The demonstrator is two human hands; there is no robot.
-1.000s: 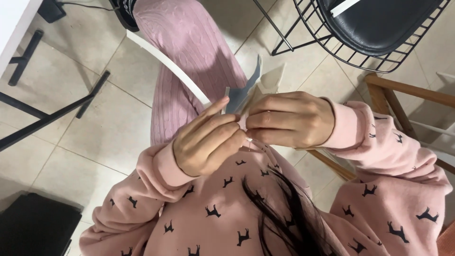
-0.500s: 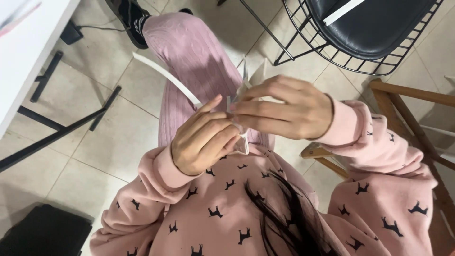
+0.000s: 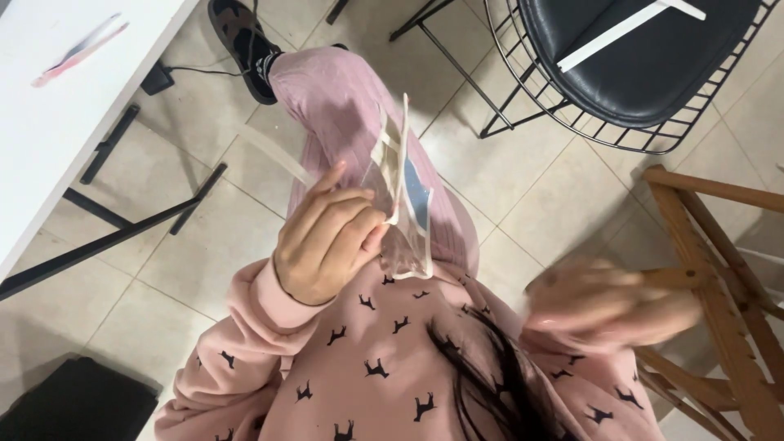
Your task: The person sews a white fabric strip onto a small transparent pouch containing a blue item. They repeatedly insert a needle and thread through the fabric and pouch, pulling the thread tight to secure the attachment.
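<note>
Fingers of the left hand (image 3: pixel 327 245) are curled in and pinch one clear plastic packet (image 3: pixel 402 192), which stands on edge above the person's lap, over the pink trouser leg (image 3: pixel 343 106). The packet has a pale rim and one blue patch on its side; what lies inside cannot be made out. The right hand (image 3: pixel 608 302) is off to the side, well apart from the packet, and so blurred that its fingers cannot be read; it seems to hold nothing, though that is uncertain. Both sleeves belong to one pink sweater (image 3: pixel 384 376) with small dark animal shapes. Around the person: one white table (image 3: pixel 73 90) at the left, one black wire chair (image 3: pixel 645 57) with one white strip (image 3: pixel 625 33) lying on its seat, one wooden frame (image 3: pixel 719 269) at the right, one dark shoe (image 3: pixel 241 45), and a tiled floor (image 3: pixel 188 253).
</note>
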